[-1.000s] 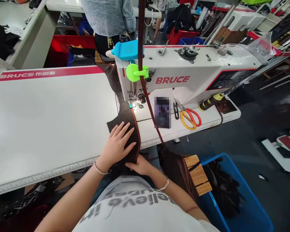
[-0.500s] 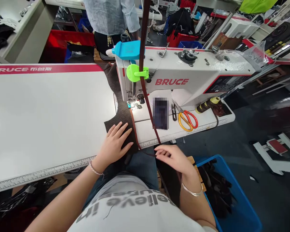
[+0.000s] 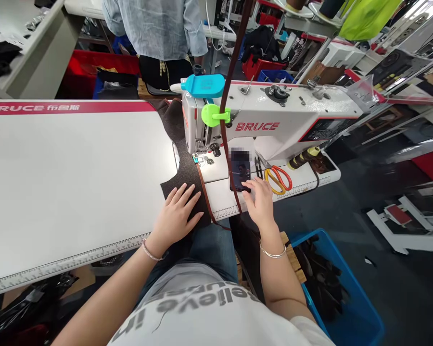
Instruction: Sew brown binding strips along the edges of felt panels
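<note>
Head view, left hand (image 3: 176,215): your fingers lie spread flat on the dark fabric (image 3: 185,180), pinning it at the table's (image 3: 75,182) near edge, gripping nothing.
Right hand (image 3: 260,202): fingers loosely extended, tips touching the phone (image 3: 240,174) beside the scissors (image 3: 278,178).
Room: bare table stretches left; the sewing machine (image 3: 270,120) crowds the far right.

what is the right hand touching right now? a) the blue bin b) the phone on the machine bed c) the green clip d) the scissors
b: the right hand has its fingertips on the lower edge of the phone, with the scissors lying apart just beside it.
</note>
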Motion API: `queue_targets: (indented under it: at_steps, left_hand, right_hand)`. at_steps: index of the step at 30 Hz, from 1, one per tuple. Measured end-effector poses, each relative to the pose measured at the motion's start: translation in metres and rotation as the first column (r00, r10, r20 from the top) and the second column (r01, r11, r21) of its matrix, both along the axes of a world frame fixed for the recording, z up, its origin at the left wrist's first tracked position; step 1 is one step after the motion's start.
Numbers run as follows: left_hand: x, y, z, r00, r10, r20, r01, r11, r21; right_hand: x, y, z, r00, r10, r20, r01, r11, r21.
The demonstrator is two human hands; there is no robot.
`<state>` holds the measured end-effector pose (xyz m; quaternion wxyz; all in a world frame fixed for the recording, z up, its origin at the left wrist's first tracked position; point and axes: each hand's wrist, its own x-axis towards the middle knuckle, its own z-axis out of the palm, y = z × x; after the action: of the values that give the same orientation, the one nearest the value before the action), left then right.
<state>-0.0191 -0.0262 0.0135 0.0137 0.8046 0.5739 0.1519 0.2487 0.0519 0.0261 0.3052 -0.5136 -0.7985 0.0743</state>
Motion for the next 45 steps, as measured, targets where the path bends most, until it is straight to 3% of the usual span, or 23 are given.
queue_targets:
  at_steps: [4, 7, 9, 11, 13, 15, 18, 24, 26, 27, 29, 31, 33, 35, 37, 41, 45]
  left_hand:
    - [0.0, 0.0, 0.001, 1.0, 0.0, -0.004, 0.0, 1.0, -0.001]
    - [0.0, -0.001, 0.002, 1.0, -0.002, -0.004, 0.002, 1.0, -0.006]
    - [0.001, -0.001, 0.002, 1.0, -0.001, -0.008, 0.001, 1.0, -0.007]
    - [0.001, -0.001, 0.002, 1.0, 0.0, -0.008, 0.0, 1.0, -0.007]
    - [0.001, -0.001, 0.002, 1.0, -0.002, -0.008, 0.001, 1.0, -0.004]
    - [0.001, -0.001, 0.002, 1.0, -0.009, -0.018, 0.009, 1.0, -0.001]
    - [0.004, -0.002, 0.003, 0.999, -0.019, -0.048, 0.019, 1.0, 0.004]
    - [0.01, -0.006, 0.007, 0.995, -0.018, -0.103, 0.015, 0.999, -0.031]
    - [0.011, -0.008, 0.008, 0.994, -0.027, -0.102, 0.022, 0.999, -0.042]
    - [0.01, -0.009, 0.007, 0.995, -0.03, -0.1, 0.025, 0.999, -0.046]
    - [0.01, -0.01, 0.006, 0.996, -0.028, -0.09, 0.025, 0.999, -0.044]
    - [0.009, -0.01, 0.005, 0.997, -0.018, -0.073, 0.016, 0.999, -0.031]
    - [0.01, -0.011, 0.003, 0.998, -0.011, -0.061, 0.01, 1.0, -0.018]
    - [0.01, -0.011, 0.002, 0.998, -0.008, -0.055, 0.007, 1.0, -0.007]
    - [0.01, -0.011, 0.001, 0.998, -0.006, -0.055, 0.006, 1.0, 0.001]
    - [0.01, -0.011, 0.001, 0.998, -0.002, -0.057, 0.002, 1.0, -0.003]
    - [0.01, -0.012, 0.003, 0.999, 0.002, -0.049, -0.003, 1.0, -0.014]
  right_hand:
    - [0.003, -0.005, -0.004, 0.994, -0.113, 0.013, 0.112, 0.993, 0.043]
    - [-0.002, -0.029, -0.01, 0.958, -0.137, -0.252, 0.194, 0.956, 0.218]
    - [-0.012, -0.054, -0.019, 0.913, -0.075, -0.402, 0.183, 0.954, 0.237]
    - [-0.025, -0.079, -0.031, 0.899, -0.018, -0.438, 0.075, 0.991, 0.112]
    - [-0.04, -0.099, -0.045, 0.913, -0.044, -0.405, 0.002, 0.995, -0.103]
    - [-0.053, -0.11, -0.057, 0.933, -0.117, -0.34, 0.011, 0.954, -0.298]
    - [-0.064, -0.112, -0.066, 0.946, -0.161, -0.282, 0.011, 0.884, -0.468]
    - [-0.068, -0.095, -0.051, 0.907, 0.021, -0.421, -0.324, 0.674, -0.664]
    - [-0.063, -0.093, -0.041, 0.899, 0.059, -0.434, -0.367, 0.644, -0.672]
    - [-0.059, -0.092, -0.035, 0.901, 0.086, -0.424, -0.373, 0.653, -0.659]
    - [-0.046, -0.09, -0.023, 0.902, 0.112, -0.416, -0.352, 0.749, -0.561]
    - [-0.029, -0.083, -0.012, 0.901, 0.079, -0.427, -0.242, 0.908, -0.342]
    - [-0.013, -0.068, -0.003, 0.911, 0.024, -0.411, -0.064, 0.994, -0.084]
    - [-0.003, -0.046, 0.002, 0.942, -0.014, -0.336, 0.048, 0.995, 0.092]
    - [0.001, -0.024, 0.003, 0.967, -0.03, -0.254, 0.078, 0.981, 0.179]
    - [-0.005, 0.003, -0.004, 0.985, -0.028, -0.17, 0.064, 0.976, 0.209]
    - [-0.008, 0.008, -0.018, 0.979, -0.053, -0.198, 0.097, 0.971, 0.217]
